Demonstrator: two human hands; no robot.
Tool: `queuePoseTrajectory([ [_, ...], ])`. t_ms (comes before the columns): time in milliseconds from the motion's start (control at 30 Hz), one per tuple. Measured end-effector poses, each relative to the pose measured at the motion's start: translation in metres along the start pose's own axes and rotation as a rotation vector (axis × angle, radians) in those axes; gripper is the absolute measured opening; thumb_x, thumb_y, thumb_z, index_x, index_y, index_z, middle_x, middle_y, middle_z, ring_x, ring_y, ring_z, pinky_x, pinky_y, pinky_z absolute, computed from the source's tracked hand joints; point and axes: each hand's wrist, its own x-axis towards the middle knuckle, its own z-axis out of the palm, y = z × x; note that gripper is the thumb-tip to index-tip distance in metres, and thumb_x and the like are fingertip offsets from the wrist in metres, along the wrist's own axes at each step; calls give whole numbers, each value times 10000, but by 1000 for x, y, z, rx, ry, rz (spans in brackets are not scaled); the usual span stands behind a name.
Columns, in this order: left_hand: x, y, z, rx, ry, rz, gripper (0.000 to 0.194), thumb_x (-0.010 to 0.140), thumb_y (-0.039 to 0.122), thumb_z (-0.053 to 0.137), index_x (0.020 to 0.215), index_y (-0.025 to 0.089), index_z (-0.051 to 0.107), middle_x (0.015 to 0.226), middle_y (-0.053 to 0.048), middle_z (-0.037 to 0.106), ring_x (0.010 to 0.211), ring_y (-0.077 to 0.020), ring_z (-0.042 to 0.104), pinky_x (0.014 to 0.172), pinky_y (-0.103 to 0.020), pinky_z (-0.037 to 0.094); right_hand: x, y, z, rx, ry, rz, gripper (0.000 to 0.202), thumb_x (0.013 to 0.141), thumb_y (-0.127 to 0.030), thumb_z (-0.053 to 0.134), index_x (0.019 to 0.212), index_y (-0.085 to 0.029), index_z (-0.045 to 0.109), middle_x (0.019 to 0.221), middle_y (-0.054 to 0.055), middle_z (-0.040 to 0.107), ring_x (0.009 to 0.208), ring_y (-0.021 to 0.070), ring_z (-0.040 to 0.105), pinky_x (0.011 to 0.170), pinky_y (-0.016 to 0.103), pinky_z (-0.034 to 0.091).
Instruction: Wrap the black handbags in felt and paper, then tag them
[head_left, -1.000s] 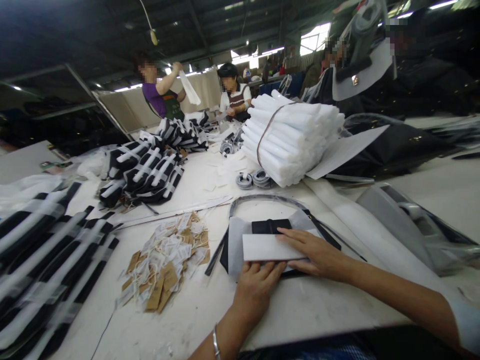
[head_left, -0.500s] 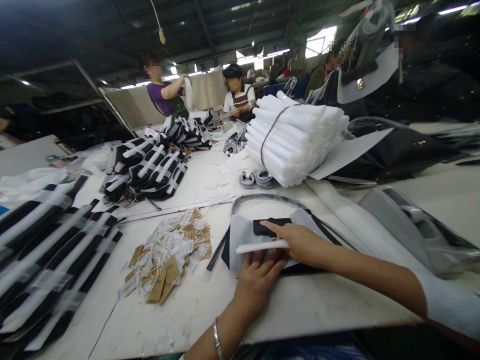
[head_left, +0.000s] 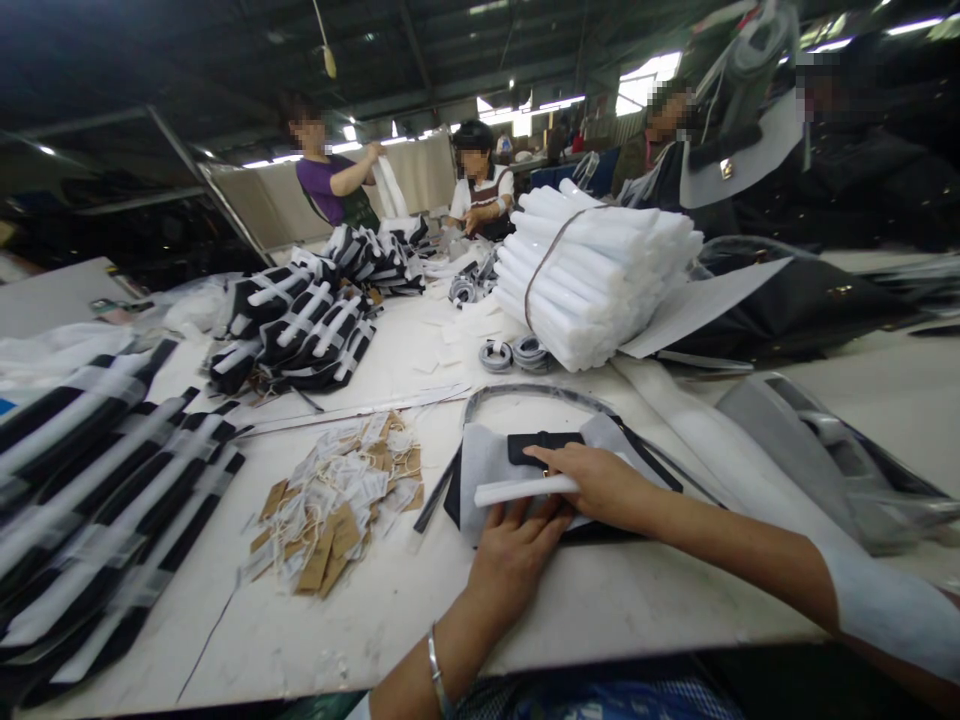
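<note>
A black handbag [head_left: 661, 468] lies on the table in front of me, its front covered with a grey sheet [head_left: 474, 458] and its long strap [head_left: 517, 390] looping behind. My right hand [head_left: 611, 488] is over the bag, its index finger stretched onto the black closure tab [head_left: 551, 441]. Its other fingers are curled at the right end of a white foam strip [head_left: 517, 490]; how they hold it is partly hidden. Just below that strip, my left hand [head_left: 517, 555] lies flat on the bag's lower front, fingers extended and fingertips at the strip's edge.
Paper tags with strings [head_left: 330, 530] form a pile to the left. Wrapped black-and-white strips [head_left: 90, 520] lie farther left, more bundles [head_left: 300, 320] behind. A tied stack of white foam rolls [head_left: 592, 270] stands beyond the bag, near coiled straps [head_left: 531, 354]. Two co-workers [head_left: 334, 185] are across the table.
The right index finger has shifted slightly on the tab, and the strip's left end sits a little higher. The left hand stays on the bag. The view has tilted slightly.
</note>
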Motion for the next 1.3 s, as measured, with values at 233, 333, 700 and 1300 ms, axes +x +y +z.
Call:
queuePoseTrajectory([
  [233, 1, 2, -1, -4, 6, -14, 419, 1025, 183, 388, 1416, 289, 493, 1386, 1, 609, 1265, -247, 544, 1048, -487, 431, -16, 11, -9, -231, 244, -183, 599, 872, -312, 664, 1440, -219, 499, 1425, 141, 544, 1218, 337, 512, 1013, 488, 415],
  [333, 2, 5, -1, -27, 24, -56, 347, 1022, 253, 458, 1352, 300, 557, 1232, -1, 701, 1013, -206, 653, 856, -383, 514, -27, 22, 14, -272, 200, -264, 726, 875, -617, 597, 1465, -212, 471, 1502, 156, 472, 1294, 375, 469, 1017, 536, 400],
  [700, 0, 5, 4, -68, 38, -58, 340, 1015, 201, 442, 1309, 280, 595, 1126, -4, 739, 878, -189, 681, 759, -345, 532, -27, 21, 20, -216, 131, -356, 559, 971, -495, 521, 1472, -251, 468, 1519, 119, 464, 1287, 327, 491, 1032, 522, 397],
  [1300, 30, -4, -8, -34, 226, 65, 495, 984, 364, 495, 1437, 164, 486, 1385, -156, 593, 1220, -242, 618, 926, -318, 579, -27, 20, 32, 134, 240, -246, 437, 954, -380, 517, 1340, -194, 605, 1396, 150, 564, 1317, 297, 476, 1136, 548, 322],
])
